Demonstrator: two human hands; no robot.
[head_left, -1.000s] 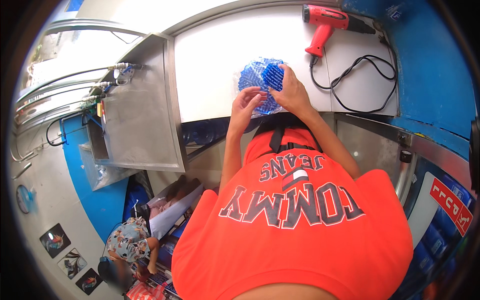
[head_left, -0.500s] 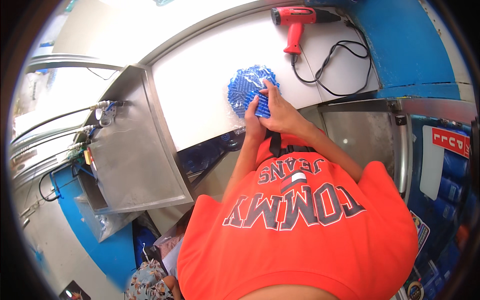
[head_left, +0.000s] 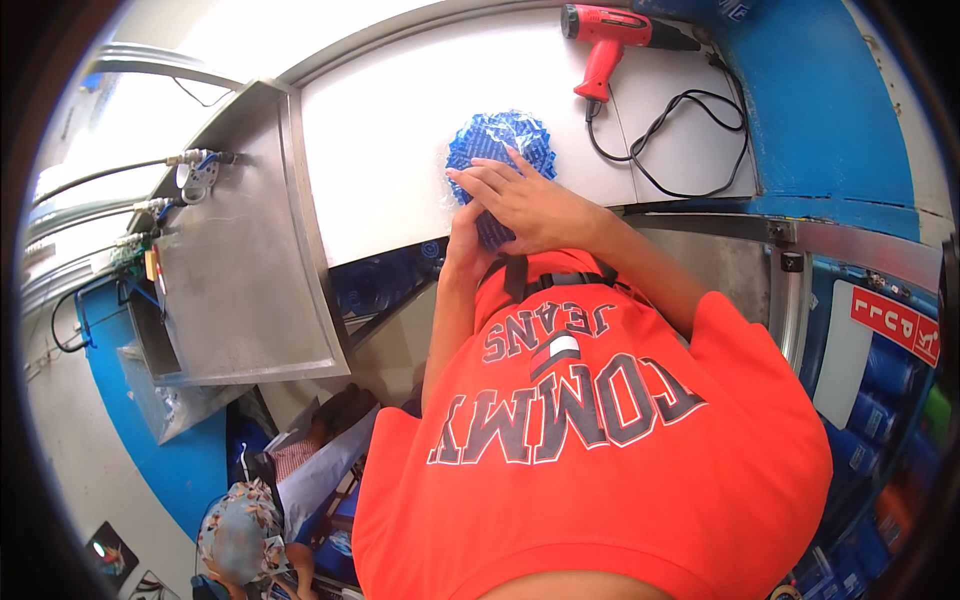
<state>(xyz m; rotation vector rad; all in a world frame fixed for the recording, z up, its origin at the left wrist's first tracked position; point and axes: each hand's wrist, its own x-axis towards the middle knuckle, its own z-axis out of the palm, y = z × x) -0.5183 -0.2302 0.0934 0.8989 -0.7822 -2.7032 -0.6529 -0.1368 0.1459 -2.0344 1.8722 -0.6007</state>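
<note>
A clear plastic bag of blue printed plastic film pieces lies in a round heap near the front edge of the white worktop. My right hand is open across the near side of the heap, its fingers stretched to the left. Beneath it, my left hand is closed on a small bunch of the blue film pieces, which shows between the two hands. The right hand hides most of the left hand's fingers.
A red heat gun with a coiled black cord lies at the worktop's far right. To the left stands a steel panel with hose fittings. Another person is at the lower left.
My right hand has swung leftward over the left hand and the bunch, its fingers flattening out. The left hand has shifted left and slightly nearer me. The whole view has shifted a little.
</note>
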